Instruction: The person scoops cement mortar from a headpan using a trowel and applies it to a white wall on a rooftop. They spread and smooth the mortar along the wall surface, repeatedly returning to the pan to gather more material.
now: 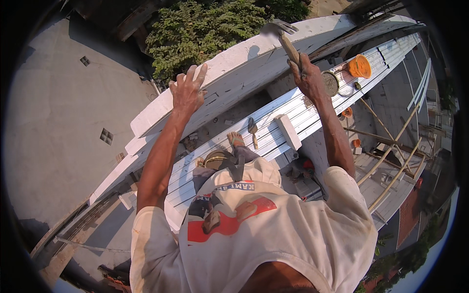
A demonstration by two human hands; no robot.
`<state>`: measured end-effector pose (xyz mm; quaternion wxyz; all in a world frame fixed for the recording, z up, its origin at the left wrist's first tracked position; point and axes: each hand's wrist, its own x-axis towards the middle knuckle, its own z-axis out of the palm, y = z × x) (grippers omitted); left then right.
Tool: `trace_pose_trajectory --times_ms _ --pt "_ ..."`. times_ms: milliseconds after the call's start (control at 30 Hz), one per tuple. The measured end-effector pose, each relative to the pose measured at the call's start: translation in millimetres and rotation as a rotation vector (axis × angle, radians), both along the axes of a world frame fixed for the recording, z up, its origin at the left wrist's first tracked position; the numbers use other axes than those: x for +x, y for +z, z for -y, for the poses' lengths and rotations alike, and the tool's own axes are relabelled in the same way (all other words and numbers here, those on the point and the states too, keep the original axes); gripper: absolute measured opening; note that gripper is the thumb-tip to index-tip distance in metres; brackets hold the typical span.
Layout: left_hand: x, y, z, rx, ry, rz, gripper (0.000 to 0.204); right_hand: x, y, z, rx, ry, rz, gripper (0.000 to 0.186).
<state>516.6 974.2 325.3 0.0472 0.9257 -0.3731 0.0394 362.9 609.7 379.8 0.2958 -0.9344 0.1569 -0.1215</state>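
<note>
My left hand [188, 90] rests with spread fingers on the top of a long white concrete parapet [234, 68]. My right hand [307, 75] grips the wooden handle of a claw hammer [283, 34], whose metal head is raised over the parapet's top edge. Below me are my bare foot [235, 139] and a trowel [252, 131] lying on a white ribbed sheet-metal roof [303, 110]. A white block [289, 132] lies on the sheet to the right of the trowel.
An orange bucket [360, 66] and a round sieve-like pan [331, 83] sit further along the roof. Green bushes [205, 29] grow beyond the parapet, with a grey paved yard [58, 122] far below at left. Bamboo scaffolding poles [395, 166] stand at right.
</note>
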Motion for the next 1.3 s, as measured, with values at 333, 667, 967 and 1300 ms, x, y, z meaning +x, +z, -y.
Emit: trace_pose_trajectory --times_ms 333,667,967,1300 --pt "-1 -4 0 -0.01 0.015 -0.014 0.095 -1 2 5 -0.09 0.068 0.007 0.029" --pt "-4 -4 3 -0.003 0.043 -0.046 0.092 5 11 -4 -0.092 0.062 -0.223 0.034" --pt "-1 -1 9 0.028 0.059 -0.069 0.093 10 14 2 -0.086 0.081 -0.257 0.032" --pt "-5 -6 6 -0.003 0.099 0.002 0.087 12 9 4 -0.097 0.116 -0.229 0.037"
